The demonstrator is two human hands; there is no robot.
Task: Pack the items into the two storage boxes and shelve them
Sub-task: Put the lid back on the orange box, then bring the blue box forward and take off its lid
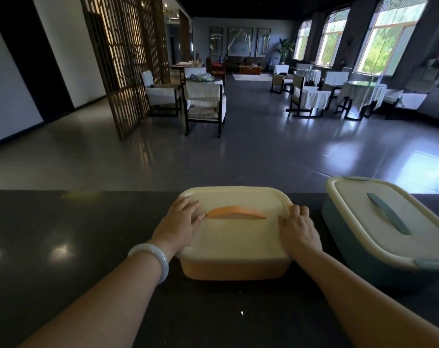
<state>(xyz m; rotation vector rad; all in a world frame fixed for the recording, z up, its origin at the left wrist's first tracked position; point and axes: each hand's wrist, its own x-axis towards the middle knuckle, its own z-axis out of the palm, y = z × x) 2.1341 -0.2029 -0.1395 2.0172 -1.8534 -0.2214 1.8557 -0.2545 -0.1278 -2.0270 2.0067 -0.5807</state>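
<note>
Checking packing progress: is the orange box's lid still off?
No, the cream lid sits on the orange box, with both hands resting on it.

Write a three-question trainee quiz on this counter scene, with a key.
1. True or false: both storage boxes have their lids on.
2. Which box do the hands rest on: A) orange box B) blue box C) neither?
3. Fill in: the blue box sits to the ____ of the orange one.

Key:
1. True: the orange box and blue box are lidded.
2. A: left hand and right hand lie on its cream lid.
3. Right.
</note>
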